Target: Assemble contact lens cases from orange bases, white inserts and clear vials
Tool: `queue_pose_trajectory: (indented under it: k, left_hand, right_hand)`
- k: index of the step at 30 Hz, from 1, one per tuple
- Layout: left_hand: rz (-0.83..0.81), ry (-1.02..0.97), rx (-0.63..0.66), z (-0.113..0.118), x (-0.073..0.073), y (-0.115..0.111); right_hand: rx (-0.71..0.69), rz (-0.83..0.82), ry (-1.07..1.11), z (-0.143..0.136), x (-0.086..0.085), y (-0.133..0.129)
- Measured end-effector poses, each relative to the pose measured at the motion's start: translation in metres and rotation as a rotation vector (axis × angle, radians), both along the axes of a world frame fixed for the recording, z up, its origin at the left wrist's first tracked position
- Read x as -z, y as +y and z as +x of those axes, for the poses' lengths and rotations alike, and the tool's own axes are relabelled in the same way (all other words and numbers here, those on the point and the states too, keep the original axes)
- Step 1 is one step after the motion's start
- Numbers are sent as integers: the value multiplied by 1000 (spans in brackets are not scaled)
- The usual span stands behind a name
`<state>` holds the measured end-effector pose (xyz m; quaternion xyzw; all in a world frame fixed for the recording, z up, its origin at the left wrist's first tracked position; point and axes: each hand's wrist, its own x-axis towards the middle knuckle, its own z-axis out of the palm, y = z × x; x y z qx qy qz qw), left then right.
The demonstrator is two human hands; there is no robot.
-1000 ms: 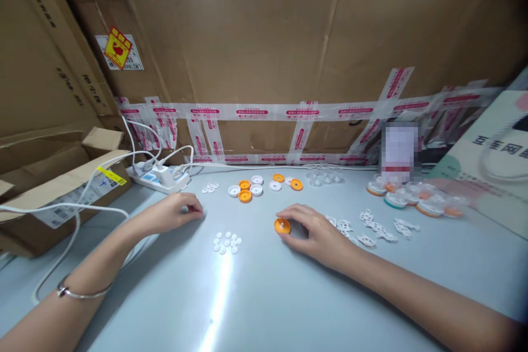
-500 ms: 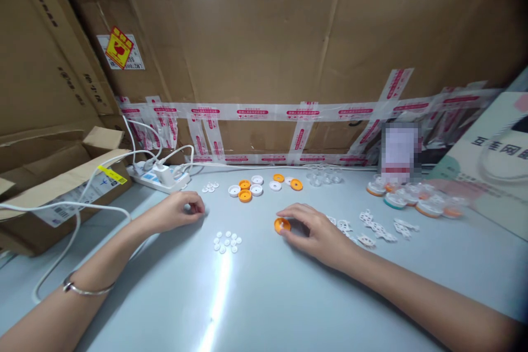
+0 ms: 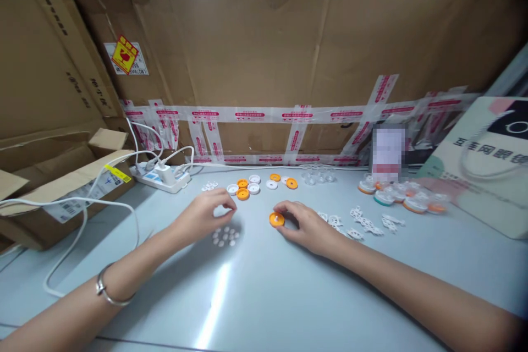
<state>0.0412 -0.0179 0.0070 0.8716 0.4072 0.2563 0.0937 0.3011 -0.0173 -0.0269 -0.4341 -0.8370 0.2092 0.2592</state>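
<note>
My right hand (image 3: 307, 225) grips the side of a small round orange cap (image 3: 271, 222) between thumb and fingers. The cap rests on the table with its hollow side up, and a small white piece (image 3: 276, 218) shows at its middle. My left hand (image 3: 212, 210) hovers just behind the scattered small white discs (image 3: 226, 237), thumb and fingertips pinched together. Whatever may be in that pinch is too small to make out. Beyond it lie several orange caps (image 3: 242, 194) and white caps (image 3: 253, 189), with orange discs (image 3: 291, 183) and white discs (image 3: 271, 185) to their right.
White lattice-like plastic parts (image 3: 367, 225) lie beyond my right forearm. Clear domed pieces with coloured bases (image 3: 413, 205) stand farther right, near a printed board (image 3: 490, 176). A power strip (image 3: 173, 183), cables and an open carton (image 3: 82, 176) occupy the left. A large cardboard box (image 3: 247, 38) closes the back.
My left hand has moved to the right, from beside the small white discs to just over them. My right hand keeps hold of the orange cap; the view has shifted slightly.
</note>
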Motion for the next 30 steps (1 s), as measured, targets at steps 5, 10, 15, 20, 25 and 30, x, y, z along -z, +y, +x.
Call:
queue_pose_trajectory:
  k: [5, 10, 15, 20, 25, 30]
  left_hand:
    - [245, 108, 152, 44, 15, 2]
    - [316, 141, 187, 63, 27, 19]
    - [286, 86, 224, 64, 34, 24]
    - [310, 97, 213, 65, 39, 24]
    - [346, 160, 235, 63, 38, 23]
    - [199, 107, 220, 58, 31, 20]
  right_hand:
    - [-24, -62, 113, -3, 5, 1]
    - [-77, -79, 179, -5, 8, 2]
    - [-85, -87, 164, -4, 8, 3]
    - [-89, -89, 171, -4, 8, 4]
    - [-95, -82, 175, -4, 8, 4]
    - [-97, -75, 176, -5, 8, 4]
